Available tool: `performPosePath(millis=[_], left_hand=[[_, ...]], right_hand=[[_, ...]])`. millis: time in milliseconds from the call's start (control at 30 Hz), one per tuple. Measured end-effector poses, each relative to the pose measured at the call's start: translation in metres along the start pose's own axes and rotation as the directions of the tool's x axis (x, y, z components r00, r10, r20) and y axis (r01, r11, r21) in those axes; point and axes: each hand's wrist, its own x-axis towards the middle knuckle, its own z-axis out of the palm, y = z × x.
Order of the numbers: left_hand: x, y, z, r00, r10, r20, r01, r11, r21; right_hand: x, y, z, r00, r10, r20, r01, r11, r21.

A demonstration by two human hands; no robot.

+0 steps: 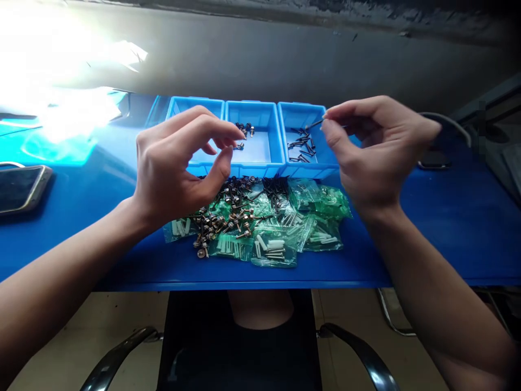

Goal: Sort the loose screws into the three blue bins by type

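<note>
My left hand (179,157) hovers over the left and middle bins, its thumb and index fingertips a little apart. A small hex-head bolt (240,146) shows beside those fingertips; it seems to lie in the middle bin (260,146). More washer-head bolts (249,129) lie at the back of that bin, partly behind my fingers. Between thumb and index finger, my right hand (370,141) pinches a dark screw (315,124), tilted over the right bin (321,163). Several black screws (303,144) lie on that bin's floor. The left bin (195,102) is mostly hidden by my left hand.
In front of the bins lie a heap of bolts (228,220), a pile of black screws (277,190), and green-tinted bags (274,250) of white plugs and screws. A phone (24,187) lies at left, another dark device (434,160) at right. Chair armrests (118,358) flank my lap.
</note>
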Motion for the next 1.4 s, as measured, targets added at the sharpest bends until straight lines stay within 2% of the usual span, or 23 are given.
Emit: performPosePath(millis=[67,133,167,200,267,333,367,400,467,600,667,867,967,1033,1100,1233,1400], left_hand=[[0.001,-0.001,0.0,0.999,-0.021,-0.032,0.021,1.0,-0.003],[0.002,-0.002,0.0,0.999,-0.015,-0.041,0.014,1.0,-0.014],[0.002,-0.003,0.0,0.999,0.0,-0.04,0.0,1.0,-0.017],[0.001,-0.003,0.0,0.999,0.008,-0.038,-0.008,1.0,-0.012],[0.001,-0.002,0.0,1.0,-0.013,-0.02,0.014,1.0,0.012],[0.0,-0.002,-0.001,1.0,-0.027,0.001,0.027,0.999,0.02],[0.0,-0.002,-0.001,1.0,-0.023,0.01,0.023,1.0,0.013],[-0.001,-0.002,-0.001,1.0,-0.01,0.017,0.01,1.0,-0.002],[-0.001,-0.002,-0.001,0.999,0.026,0.027,-0.025,0.999,-0.028],[-0.002,-0.002,-0.001,0.999,0.002,0.033,-0.002,1.0,-0.008],[-0.002,-0.002,0.0,0.999,-0.005,0.033,0.005,1.0,0.001],[-0.002,-0.003,-0.001,0.998,0.034,0.058,-0.032,0.999,-0.04],[-0.002,0.001,-0.001,0.996,0.061,0.066,-0.055,0.995,-0.088],[-0.003,0.006,-0.001,0.993,0.075,0.086,-0.065,0.992,-0.11],[-0.003,0.009,0.0,0.99,0.083,0.115,-0.069,0.99,-0.121],[-0.004,0.012,0.0,0.985,0.113,0.133,-0.097,0.988,-0.123],[-0.003,0.011,-0.002,0.981,0.11,0.162,-0.094,0.99,-0.101]], right_hand=[[-0.003,-0.004,-0.001,0.996,-0.022,0.083,0.024,1.0,-0.014],[-0.008,-0.014,-0.001,0.977,-0.127,0.169,0.128,0.992,0.006],[-0.01,-0.019,-0.001,0.954,-0.19,0.234,0.187,0.982,0.034],[-0.013,-0.024,-0.001,0.913,-0.245,0.327,0.235,0.969,0.07],[-0.017,-0.029,0.0,0.791,-0.349,0.502,0.327,0.935,0.134],[-0.02,-0.03,0.0,0.659,-0.403,0.635,0.411,0.9,0.145],[-0.02,-0.029,0.0,0.611,-0.413,0.676,0.445,0.885,0.138],[-0.021,-0.028,0.0,0.583,-0.415,0.699,0.47,0.874,0.127],[-0.02,-0.025,0.0,0.559,-0.404,0.724,0.495,0.863,0.1],[-0.02,-0.024,-0.002,0.565,-0.409,0.716,0.547,0.836,0.046],[-0.019,-0.027,-0.002,0.591,-0.403,0.699,0.524,0.85,0.047],[-0.015,-0.039,-0.003,0.783,-0.291,0.549,0.254,0.956,0.143],[-0.019,-0.043,-0.005,0.867,-0.15,0.475,0.082,0.984,0.16],[-0.025,-0.043,-0.006,0.878,-0.037,0.478,-0.028,0.991,0.128],[-0.031,-0.043,-0.007,0.862,0.033,0.507,-0.088,0.992,0.085],[-0.035,-0.044,-0.005,0.844,0.032,0.536,-0.106,0.989,0.107],[-0.025,-0.056,0.0,0.875,0.077,0.477,-0.242,0.925,0.294]])
